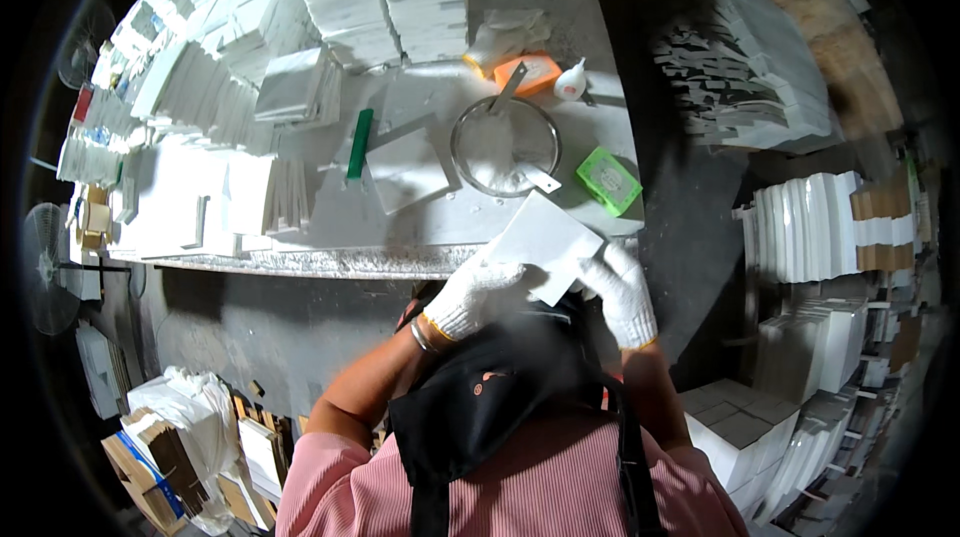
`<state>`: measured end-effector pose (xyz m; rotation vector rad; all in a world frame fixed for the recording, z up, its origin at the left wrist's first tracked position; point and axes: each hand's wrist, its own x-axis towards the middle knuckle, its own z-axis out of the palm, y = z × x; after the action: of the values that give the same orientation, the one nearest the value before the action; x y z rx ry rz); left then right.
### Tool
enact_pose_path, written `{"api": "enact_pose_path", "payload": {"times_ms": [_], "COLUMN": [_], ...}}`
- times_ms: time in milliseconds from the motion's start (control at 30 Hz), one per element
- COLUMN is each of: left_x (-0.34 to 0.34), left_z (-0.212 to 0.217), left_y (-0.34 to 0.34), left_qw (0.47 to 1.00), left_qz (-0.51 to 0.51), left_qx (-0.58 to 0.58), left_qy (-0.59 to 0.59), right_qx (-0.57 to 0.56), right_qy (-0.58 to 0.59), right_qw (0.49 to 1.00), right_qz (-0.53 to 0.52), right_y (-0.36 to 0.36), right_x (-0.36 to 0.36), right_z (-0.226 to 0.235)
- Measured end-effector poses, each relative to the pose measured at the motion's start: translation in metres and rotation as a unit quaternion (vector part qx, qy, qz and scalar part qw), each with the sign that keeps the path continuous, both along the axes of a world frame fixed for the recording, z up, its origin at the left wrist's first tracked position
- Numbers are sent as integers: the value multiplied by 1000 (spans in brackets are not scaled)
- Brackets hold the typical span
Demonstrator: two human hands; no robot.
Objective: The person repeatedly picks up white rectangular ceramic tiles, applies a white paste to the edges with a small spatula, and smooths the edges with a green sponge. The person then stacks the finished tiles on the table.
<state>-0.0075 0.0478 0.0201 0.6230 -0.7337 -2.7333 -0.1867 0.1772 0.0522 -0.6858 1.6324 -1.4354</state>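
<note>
My left hand [474, 299] and my right hand [622, 299] both wear white knit gloves. Between them they grip a square white tile [548, 237], tilted in front of my apron at the table's near edge. The left fingers close on its left side, the right fingers on its lower right corner. Just beyond the tile stands a round metal-rimmed bowl [457, 159] with whitish material in it. A metal scraper [510, 87] leans on its far rim, and a small white-ended tool [540, 177] lies over its near rim. Another white tile [408, 172] lies flat left of the bowl.
A green box [609, 182] sits right of the bowl; an orange box [530, 74] and a white squeeze bottle [571, 82] stand behind it. A green bar [360, 144] lies farther left. Tall tile stacks [345, 2] fill the table's back and left. More stacks [805, 227] stand at right.
</note>
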Motion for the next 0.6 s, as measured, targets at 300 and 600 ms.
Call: {"api": "enact_pose_path", "payload": {"times_ms": [300, 600], "left_x": [1, 23], "left_z": [-18, -3], "left_y": [16, 17], "left_qw": [994, 994], "left_qz": [55, -22], "left_qx": [64, 91], "left_qy": [76, 54], "right_qx": [-4, 22], "right_qy": [-77, -80], "right_qw": [997, 996], "right_qz": [-24, -22], "right_y": [15, 22], "right_x": [2, 14], "right_z": [-23, -14]}}
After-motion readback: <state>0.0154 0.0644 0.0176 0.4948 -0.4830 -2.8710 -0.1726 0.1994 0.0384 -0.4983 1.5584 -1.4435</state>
